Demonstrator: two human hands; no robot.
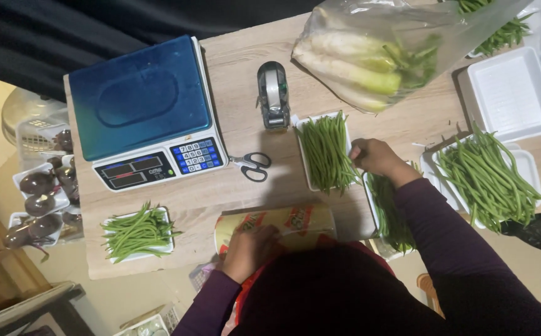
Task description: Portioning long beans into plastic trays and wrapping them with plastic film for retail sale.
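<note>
My left hand (247, 250) rests on a roll of cling film (280, 226) lying at the table's near edge. My right hand (375, 157) touches the right edge of a white foam tray of green beans (324, 151) in the middle of the table, fingers curled on the beans. Another tray of beans (389, 214) lies under my right forearm. A third heaped tray of beans (491, 177) sits further right.
A blue-topped weighing scale (143, 106) stands at the left, scissors (252, 165) and a tape dispenser (273, 93) beside it. A bean tray (136, 233) lies near left. A plastic bag of vegetables (370, 59) and an empty tray (510, 93) are far right. Eggplant trays (40, 199) sit off-table left.
</note>
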